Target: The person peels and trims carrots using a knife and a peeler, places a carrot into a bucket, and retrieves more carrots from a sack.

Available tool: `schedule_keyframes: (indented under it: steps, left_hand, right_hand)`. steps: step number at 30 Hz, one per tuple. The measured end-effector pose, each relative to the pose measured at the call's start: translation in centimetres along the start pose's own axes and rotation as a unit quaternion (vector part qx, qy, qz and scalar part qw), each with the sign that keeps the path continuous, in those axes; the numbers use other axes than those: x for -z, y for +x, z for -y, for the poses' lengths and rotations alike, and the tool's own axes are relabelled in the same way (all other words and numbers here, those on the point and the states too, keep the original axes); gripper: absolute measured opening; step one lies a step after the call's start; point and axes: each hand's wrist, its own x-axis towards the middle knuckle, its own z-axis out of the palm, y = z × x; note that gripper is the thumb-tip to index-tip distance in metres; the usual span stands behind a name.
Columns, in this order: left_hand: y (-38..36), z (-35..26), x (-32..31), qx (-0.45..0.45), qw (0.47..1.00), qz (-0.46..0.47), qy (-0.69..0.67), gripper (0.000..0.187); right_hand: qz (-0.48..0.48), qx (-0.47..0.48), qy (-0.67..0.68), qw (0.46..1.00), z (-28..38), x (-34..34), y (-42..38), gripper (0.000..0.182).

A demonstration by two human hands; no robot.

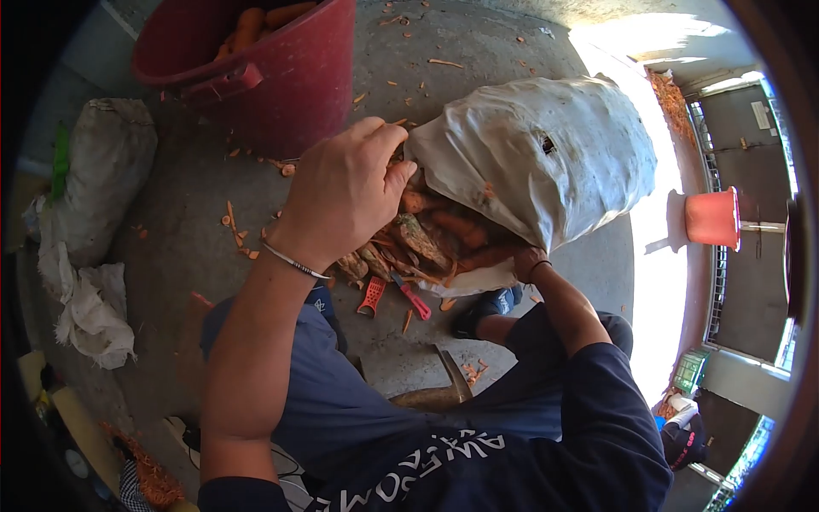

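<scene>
A large whitish sack (546,149) lies on its side in front of me, its mouth facing my lap. Carrots (461,226), some dark and dirt-covered, spill from that mouth. My left hand (345,188) pinches the sack's upper edge between thumb and fingers. At the lower edge, my right hand (531,263) grips the sack's rim; its fingers are partly hidden by the fabric. Below the carrots, a red peeler (372,296) and a knife (413,297) with a pinkish-red handle lie on the floor.
A dark red tub (294,90) with carrots inside stands at upper left. Another filled sack (111,171) and crumpled white sacking (98,311) lie at far left. An orange-red bucket (712,218) stands at right by a sunlit strip. Carrot scraps (235,226) litter the concrete.
</scene>
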Motion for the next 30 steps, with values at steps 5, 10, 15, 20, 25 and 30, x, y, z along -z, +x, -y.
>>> schedule_keyframes:
  steps: [5,10,15,20,25,30]
  left_hand:
    - [-0.4,-0.5,-0.6,-0.008,1.000,0.002,-0.014,0.035]
    - [-0.5,-0.3,-0.1,0.010,1.000,0.022,-0.016,0.037]
    - [-0.7,-0.1,-0.8,-0.002,1.000,0.024,-0.007,0.037]
    - [-1.3,-0.2,-1.2,0.006,0.998,0.057,-0.006,0.037]
    - [-2.4,0.7,-1.4,0.025,0.992,0.118,0.042,0.037]
    - [-2.3,0.8,-1.5,0.025,0.985,0.163,0.044,0.037]
  right_hand:
    - [-0.119,-0.119,0.161,0.973,-3.4,-3.0,1.0,0.047]
    - [-0.100,-0.210,0.319,0.919,-3.1,-0.7,1.4,0.046]
    - [-0.093,-0.233,0.425,0.870,1.0,-0.7,3.8,0.045]
    - [-0.121,-0.208,0.557,0.795,8.0,0.4,9.7,0.044]
    - [-0.123,-0.188,0.705,0.672,11.6,-1.8,10.0,0.044]
    - [-0.072,-0.126,0.852,0.504,10.1,-5.3,3.5,0.043]
